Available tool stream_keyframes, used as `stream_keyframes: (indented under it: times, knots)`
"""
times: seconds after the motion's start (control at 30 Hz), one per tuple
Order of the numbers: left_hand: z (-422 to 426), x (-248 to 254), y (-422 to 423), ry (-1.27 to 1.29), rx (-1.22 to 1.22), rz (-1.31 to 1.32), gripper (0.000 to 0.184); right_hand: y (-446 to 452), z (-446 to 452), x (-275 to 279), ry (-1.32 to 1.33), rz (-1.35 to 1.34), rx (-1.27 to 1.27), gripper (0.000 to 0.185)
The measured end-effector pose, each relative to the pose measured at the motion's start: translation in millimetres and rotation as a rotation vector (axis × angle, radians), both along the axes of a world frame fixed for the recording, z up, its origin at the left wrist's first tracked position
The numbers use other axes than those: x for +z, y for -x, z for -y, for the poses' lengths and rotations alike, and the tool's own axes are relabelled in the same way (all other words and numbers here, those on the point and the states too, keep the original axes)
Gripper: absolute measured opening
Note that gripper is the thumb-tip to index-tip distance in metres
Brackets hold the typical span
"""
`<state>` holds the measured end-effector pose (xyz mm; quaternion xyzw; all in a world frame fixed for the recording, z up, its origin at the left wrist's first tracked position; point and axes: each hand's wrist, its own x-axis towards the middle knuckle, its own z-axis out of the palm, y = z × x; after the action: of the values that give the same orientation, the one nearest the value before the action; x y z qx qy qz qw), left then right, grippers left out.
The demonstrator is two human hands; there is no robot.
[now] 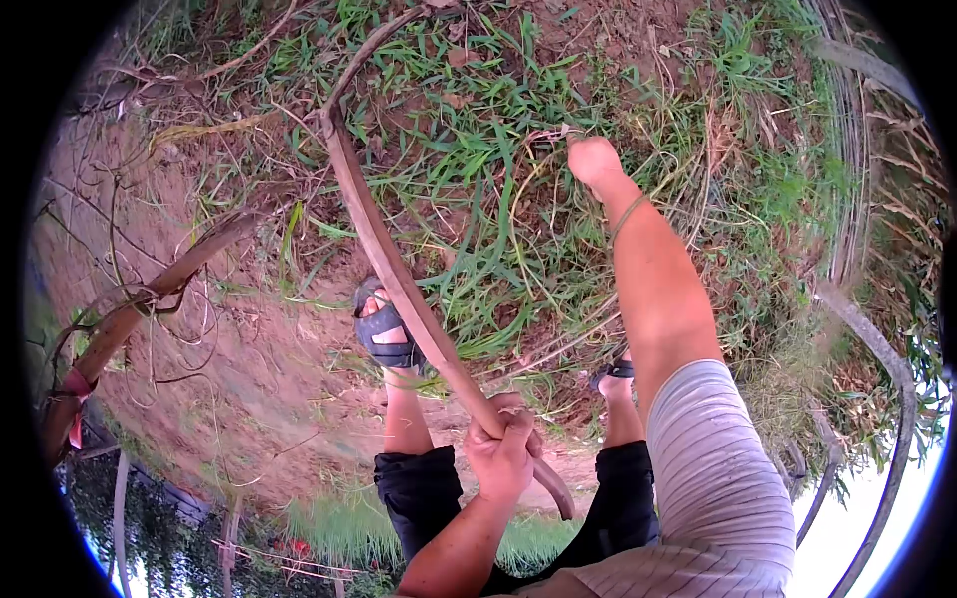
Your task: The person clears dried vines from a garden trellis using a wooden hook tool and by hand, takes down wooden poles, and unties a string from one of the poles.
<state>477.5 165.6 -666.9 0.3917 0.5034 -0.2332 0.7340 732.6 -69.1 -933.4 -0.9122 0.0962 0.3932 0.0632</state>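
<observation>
A long curved wooden pole [384, 244] slants from the top of the view down to the person's lap. My left hand [498, 453] is wrapped round its lower part, with the pole's end sticking out past the fingers. My right hand [595, 161] is stretched forward, low over the green grass [478, 169], its fingers closed. What it holds, if anything, is too small and hidden to make out; some reddish, thin stuff shows beside the fingertips.
A thick branch [159, 299] with thin twigs and a red tie stands at the left. My sandalled foot [384, 329] is beside the pole, on reddish soil. Curved grey stems [887, 359] rise at the right, near dry stalks.
</observation>
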Motion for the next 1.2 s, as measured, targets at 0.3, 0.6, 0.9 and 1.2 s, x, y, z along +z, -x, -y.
stream_keyframes:
  times: [0.3, 0.6, 0.9, 1.2]
  knots:
    - [11, -11, 0, -0.083, -0.053, -0.094, 0.024, 55, -35, 41, -0.364, 0.064, -0.947, 0.032]
    - [18, -9, -37, -0.179, -0.140, -0.083, 0.022, 344, -4, 133, 0.010, -0.143, -0.344, 0.033]
    - [29, -14, -35, -0.208, -0.149, -0.041, 0.024, 401, 99, 227, -0.207, -0.128, -0.881, 0.027]
    - [33, -23, -12, -0.170, -0.121, -0.049, 0.024, 259, 119, 235, -0.470, 0.500, -0.904, 0.015]
